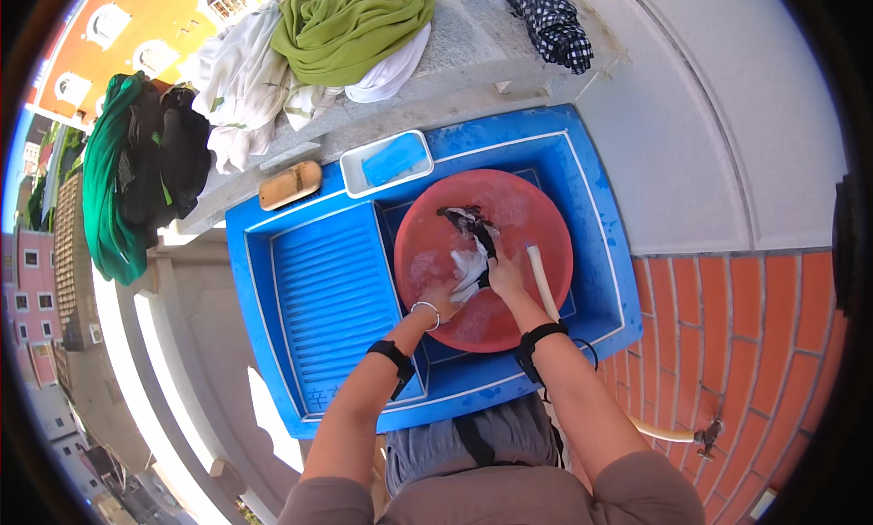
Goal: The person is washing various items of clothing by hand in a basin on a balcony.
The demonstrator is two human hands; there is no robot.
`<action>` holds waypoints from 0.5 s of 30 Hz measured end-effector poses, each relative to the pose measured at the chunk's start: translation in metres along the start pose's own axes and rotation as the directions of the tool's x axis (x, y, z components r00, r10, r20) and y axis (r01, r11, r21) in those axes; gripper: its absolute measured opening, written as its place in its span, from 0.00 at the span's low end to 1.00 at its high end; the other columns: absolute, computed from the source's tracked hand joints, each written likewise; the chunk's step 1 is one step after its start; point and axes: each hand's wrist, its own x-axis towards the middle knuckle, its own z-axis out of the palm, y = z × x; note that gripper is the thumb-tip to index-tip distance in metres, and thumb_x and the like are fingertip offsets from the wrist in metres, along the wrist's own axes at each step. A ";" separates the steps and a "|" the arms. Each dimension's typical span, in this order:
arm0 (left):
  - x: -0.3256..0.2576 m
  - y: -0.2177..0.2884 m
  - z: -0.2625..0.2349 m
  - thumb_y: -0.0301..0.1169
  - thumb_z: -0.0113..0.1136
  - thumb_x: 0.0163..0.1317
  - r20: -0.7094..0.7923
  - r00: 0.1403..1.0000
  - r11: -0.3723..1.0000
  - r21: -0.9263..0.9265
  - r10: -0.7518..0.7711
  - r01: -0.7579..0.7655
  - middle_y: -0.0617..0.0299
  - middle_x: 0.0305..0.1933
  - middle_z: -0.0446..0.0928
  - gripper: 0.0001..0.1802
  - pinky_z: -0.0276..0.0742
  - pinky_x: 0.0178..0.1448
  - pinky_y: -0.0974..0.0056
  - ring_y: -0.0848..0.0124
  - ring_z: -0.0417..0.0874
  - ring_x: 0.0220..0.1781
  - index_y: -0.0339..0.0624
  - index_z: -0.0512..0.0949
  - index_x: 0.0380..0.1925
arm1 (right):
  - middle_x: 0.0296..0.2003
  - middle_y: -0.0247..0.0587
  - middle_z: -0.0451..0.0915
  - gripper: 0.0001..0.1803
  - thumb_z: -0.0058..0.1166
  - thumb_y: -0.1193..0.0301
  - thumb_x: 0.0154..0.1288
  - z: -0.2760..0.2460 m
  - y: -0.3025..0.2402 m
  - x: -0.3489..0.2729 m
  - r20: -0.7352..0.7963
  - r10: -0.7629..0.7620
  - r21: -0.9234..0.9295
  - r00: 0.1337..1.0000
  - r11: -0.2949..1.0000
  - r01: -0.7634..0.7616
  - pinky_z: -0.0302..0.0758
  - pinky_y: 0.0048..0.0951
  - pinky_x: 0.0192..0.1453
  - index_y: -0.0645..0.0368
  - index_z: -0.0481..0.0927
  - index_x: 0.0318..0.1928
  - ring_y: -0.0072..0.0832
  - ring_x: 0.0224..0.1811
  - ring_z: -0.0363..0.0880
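Observation:
A wet black-and-white garment (470,257) lies bunched in soapy water in a red plastic basin (423,211). My left hand (441,300), with a bracelet at the wrist, closes on the garment's white part, its fingertips partly hidden. My right hand (506,276) grips the dark part just beside it. Along the right inside of the basin runs a pale hose (544,284), close to my right hand but not held. The basin sits in the deep side of a blue sink (596,225).
Left of the basin is the sink's ribbed washboard (332,289). A scrubbing brush (291,185) and a white tray (350,175) with a blue block (394,160) rest at the back rim. Green cloth (355,30), white cloth (238,66) and checked cloth (548,25) lie on the ledge.

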 end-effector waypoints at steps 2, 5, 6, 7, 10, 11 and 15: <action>0.008 0.010 0.006 0.40 0.58 0.46 0.069 0.998 0.994 0.107 0.003 -0.010 0.46 0.46 0.70 0.27 0.65 0.52 0.62 0.56 0.70 0.49 0.41 0.69 0.46 | 0.54 0.64 0.55 0.19 0.44 0.66 0.53 0.006 0.008 0.007 -0.076 -0.062 -0.193 0.995 0.980 0.046 0.65 0.40 0.52 0.56 0.72 0.47 0.51 0.48 0.67; 0.021 0.002 0.001 0.46 0.52 0.50 0.230 0.971 0.987 0.133 0.061 -0.093 0.46 0.47 0.69 0.27 0.63 0.53 0.62 0.56 0.69 0.51 0.41 0.68 0.48 | 0.47 0.60 0.66 0.14 0.46 0.69 0.51 -0.005 0.005 0.027 0.159 0.047 -0.435 0.986 0.900 0.027 0.67 0.39 0.49 0.61 0.75 0.39 0.48 0.44 0.70; 0.026 -0.003 -0.003 0.50 0.48 0.53 0.321 0.937 0.986 0.046 0.139 -0.161 0.45 0.48 0.69 0.29 0.63 0.53 0.62 0.55 0.68 0.52 0.42 0.67 0.49 | 0.47 0.60 0.66 0.14 0.46 0.69 0.51 -0.001 0.004 0.026 0.165 0.047 -0.433 0.985 0.901 0.030 0.67 0.39 0.49 0.61 0.75 0.39 0.48 0.44 0.70; 0.033 -0.001 -0.008 0.50 0.48 0.53 0.325 0.935 0.986 0.044 0.141 -0.164 0.45 0.48 0.69 0.29 0.63 0.53 0.62 0.55 0.68 0.52 0.42 0.67 0.49 | 0.45 0.58 0.68 0.14 0.46 0.71 0.50 0.000 0.005 0.025 0.041 -0.033 -0.235 0.999 0.971 0.042 0.67 0.38 0.48 0.62 0.75 0.38 0.47 0.44 0.70; 0.050 0.010 -0.025 0.58 0.44 0.51 -0.127 0.972 0.949 -0.273 -0.199 0.158 0.45 0.50 0.67 0.36 0.63 0.53 0.56 0.52 0.70 0.48 0.47 0.59 0.55 | 0.38 0.53 0.71 0.13 0.46 0.74 0.48 -0.008 0.003 0.020 -0.119 -0.105 0.207 0.987 0.970 0.128 0.67 0.34 0.45 0.65 0.74 0.36 0.44 0.41 0.71; 0.050 0.017 -0.036 0.59 0.41 0.52 0.042 0.943 0.636 -0.728 -0.329 0.255 0.48 0.54 0.64 0.37 0.58 0.57 0.55 0.53 0.66 0.52 0.47 0.56 0.57 | 0.34 0.51 0.72 0.12 0.46 0.75 0.47 -0.016 -0.006 0.013 -0.138 -0.128 0.442 0.982 0.880 0.177 0.68 0.30 0.43 0.66 0.73 0.35 0.43 0.39 0.71; 0.056 0.021 -0.054 0.62 0.36 0.54 0.353 0.933 -0.186 -0.923 -0.071 0.336 0.57 0.59 0.58 0.39 0.50 0.61 0.51 0.56 0.63 0.57 0.48 0.52 0.59 | 0.29 0.47 0.69 0.10 0.46 0.79 0.44 -0.053 -0.046 -0.038 -0.207 -0.465 0.458 0.861 0.731 0.505 0.67 0.29 0.42 0.66 0.71 0.32 0.40 0.35 0.71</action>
